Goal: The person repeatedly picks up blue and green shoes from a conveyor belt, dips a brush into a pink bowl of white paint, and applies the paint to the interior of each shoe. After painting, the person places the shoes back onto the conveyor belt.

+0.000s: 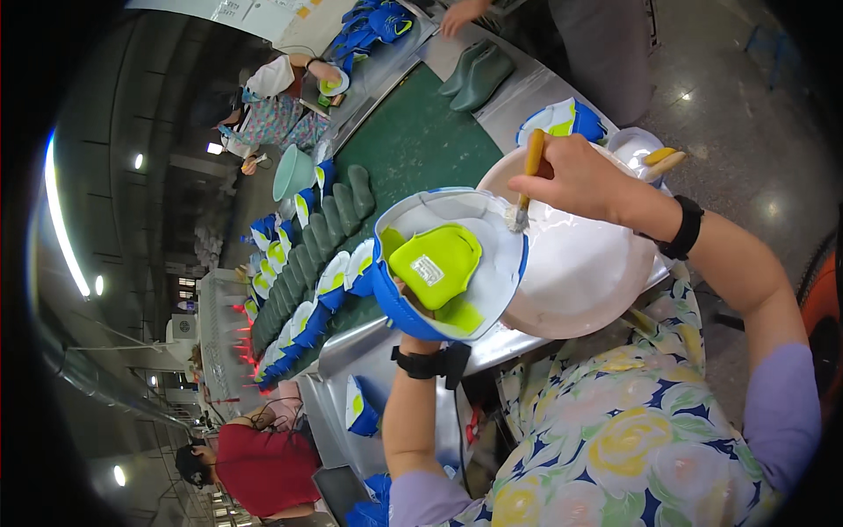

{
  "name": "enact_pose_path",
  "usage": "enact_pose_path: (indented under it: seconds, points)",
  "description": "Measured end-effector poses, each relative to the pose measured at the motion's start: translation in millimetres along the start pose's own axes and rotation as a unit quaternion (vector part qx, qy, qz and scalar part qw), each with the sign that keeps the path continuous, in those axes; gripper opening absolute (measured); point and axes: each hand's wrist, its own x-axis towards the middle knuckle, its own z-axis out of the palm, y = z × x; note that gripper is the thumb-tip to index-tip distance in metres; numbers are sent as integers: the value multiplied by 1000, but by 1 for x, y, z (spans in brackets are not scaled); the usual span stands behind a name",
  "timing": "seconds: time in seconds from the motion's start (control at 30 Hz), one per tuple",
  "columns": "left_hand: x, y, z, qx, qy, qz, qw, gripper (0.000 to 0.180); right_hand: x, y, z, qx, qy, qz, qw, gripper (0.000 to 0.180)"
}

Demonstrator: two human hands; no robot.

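Observation:
My left hand [414, 300], partly hidden by the material, is closed on a blue shoe upper [406, 309] with white lining and a lime-green tongue. It holds the upper tilted, with its inside facing up. My right hand [575, 178] grips a brush [532, 156] by its yellow handle. The pale bristles touch the white lining along the upper's right edge. Right beside the upper and below my right hand sits a wide, pale bowl [584, 285] with whitish contents.
A green conveyor belt [421, 132] carries rows of dark green shoe lasts [329, 220] and blue-and-white uppers [307, 325]. Two more lasts [481, 77] stand at its far right. A small tub [634, 145] with yellow-handled brushes is beyond the bowl. Co-workers sit along the line.

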Motion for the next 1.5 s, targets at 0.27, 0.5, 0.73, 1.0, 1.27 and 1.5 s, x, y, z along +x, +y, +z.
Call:
enact_pose_path:
  seconds: [0.27,0.5,0.73,1.0,1.27,1.5]
  points:
    - [14,-25,3,115,90,91,985,50,-28,4,27,171,-4,147,974,42]
    - [25,-36,-3,349,223,259,873,50,-40,-9,37,207,-79,192,956,37]
    - [21,16,-26,544,130,314,767,50,-44,-14,12,174,-48,40,983,22]
    - [0,-7,29,-113,-186,23,976,65,-30,-19,11,167,11,-289,943,25]
    - [-18,-58,45,-146,-67,5,987,65,-11,-37,39,49,-35,-443,894,20]
    - [-5,-56,36,-139,-10,31,990,65,-9,-14,20,32,-126,-202,971,23]
